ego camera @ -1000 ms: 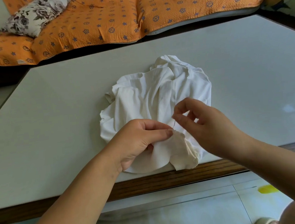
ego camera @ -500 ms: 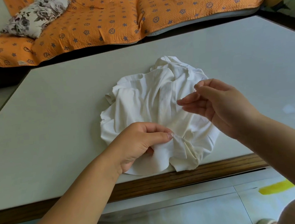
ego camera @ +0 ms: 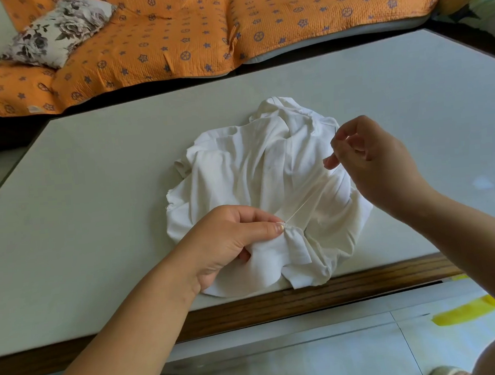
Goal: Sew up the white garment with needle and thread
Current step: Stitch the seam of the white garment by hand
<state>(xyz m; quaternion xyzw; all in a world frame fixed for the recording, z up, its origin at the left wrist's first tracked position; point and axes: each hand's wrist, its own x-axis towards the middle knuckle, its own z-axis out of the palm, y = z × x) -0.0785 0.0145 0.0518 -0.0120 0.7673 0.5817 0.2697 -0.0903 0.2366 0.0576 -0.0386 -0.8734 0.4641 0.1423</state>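
Gathering a small fold of the white garment (ego camera: 254, 172), the left hand (ego camera: 232, 241) pinches the cloth between thumb and forefinger, with the other fingers curled beneath the fabric. This pinch sits at about 5 o'clock on the crumpled garment, close to the near table edge. The garment lies in a rounded heap on the pale grey table (ego camera: 93, 199), and its lower hem hangs slightly over the wooden front edge (ego camera: 279, 303). From the puckered cloth just beside the left forefinger tip, a fine pale thread (ego camera: 301, 205) runs taut toward 1 o'clock, across the garment, up to the right hand (ego camera: 377, 162). The right hand is raised above the garment's 3 o'clock margin, apart from the cloth. Its thumb and forefinger are closed on a thin dark needle (ego camera: 335, 131), whose end projects just above the fingertips, while the remaining fingers are loosely curled. Beyond the table, at 12 o'clock, an orange patterned quilt (ego camera: 198, 28) covers a seat, and a floral pillow (ego camera: 56, 27) rests on it at 10 o'clock. On the tiled floor at 4 o'clock lies a yellow strip (ego camera: 463, 312).
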